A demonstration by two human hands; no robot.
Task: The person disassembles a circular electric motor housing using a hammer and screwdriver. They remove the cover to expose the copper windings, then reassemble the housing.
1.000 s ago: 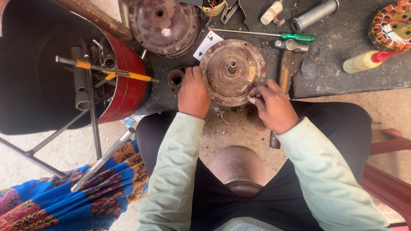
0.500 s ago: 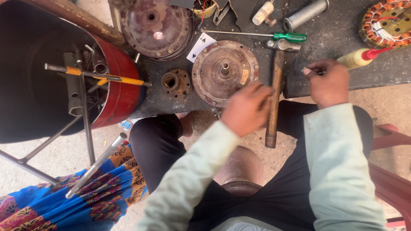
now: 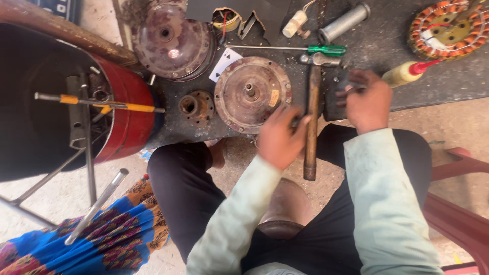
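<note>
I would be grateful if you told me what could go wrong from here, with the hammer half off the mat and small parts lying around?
The hammer lies with its wooden handle overhanging the mat's edge, right by the left hand; a nudge might tip it onto the person's legs. The right hand seems to pinch something small and blurred, which could drop and get lost. The yellow bottle lies on its side and might roll off.

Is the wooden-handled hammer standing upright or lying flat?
Lying flat: the hammer rests on the dark mat, handle toward the person.
</note>
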